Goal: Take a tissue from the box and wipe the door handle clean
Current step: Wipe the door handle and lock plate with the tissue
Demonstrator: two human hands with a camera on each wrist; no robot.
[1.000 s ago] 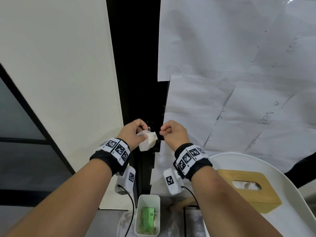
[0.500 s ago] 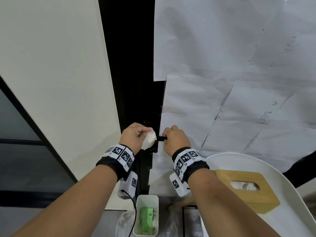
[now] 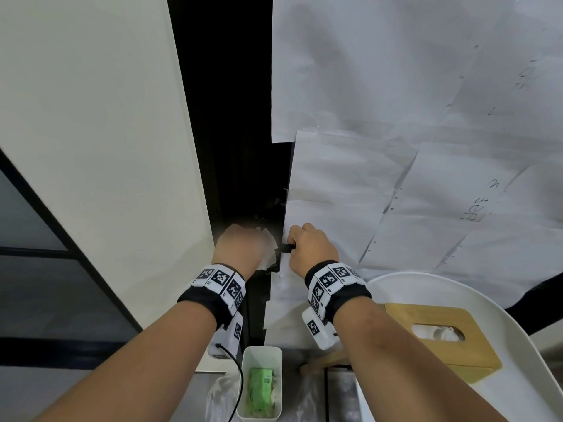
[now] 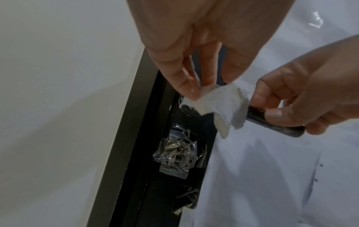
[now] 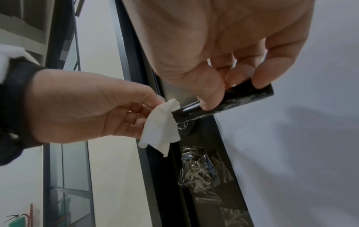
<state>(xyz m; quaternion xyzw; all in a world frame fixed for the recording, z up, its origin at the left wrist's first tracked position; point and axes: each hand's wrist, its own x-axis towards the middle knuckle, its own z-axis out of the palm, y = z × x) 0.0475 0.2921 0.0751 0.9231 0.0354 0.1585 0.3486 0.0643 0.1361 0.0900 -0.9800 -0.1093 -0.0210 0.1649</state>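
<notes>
A black lever door handle (image 5: 223, 102) sticks out from the dark door edge. My right hand (image 3: 307, 248) grips its outer end, thumb under and fingers over (image 5: 258, 79). My left hand (image 3: 240, 248) pinches a crumpled white tissue (image 4: 219, 104) between thumb and fingertips and holds it against the handle's inner end near the round base. In the right wrist view the tissue (image 5: 161, 127) hangs just left of the handle. The wooden tissue box (image 3: 438, 336) sits on a white round table (image 3: 518, 376) at the lower right, with a tissue in its slot.
The door is covered with taped white paper sheets (image 3: 396, 147). Crinkled clear tape (image 4: 176, 150) covers the lock area below the handle. A white bin (image 3: 262, 385) holding a green pack stands on the floor below my hands. A cream wall panel (image 3: 91, 147) fills the left.
Both hands have moved up and closer to the door. My right hand went from hovering by the handle to gripping it. The tissue has come against the handle's inner end.
</notes>
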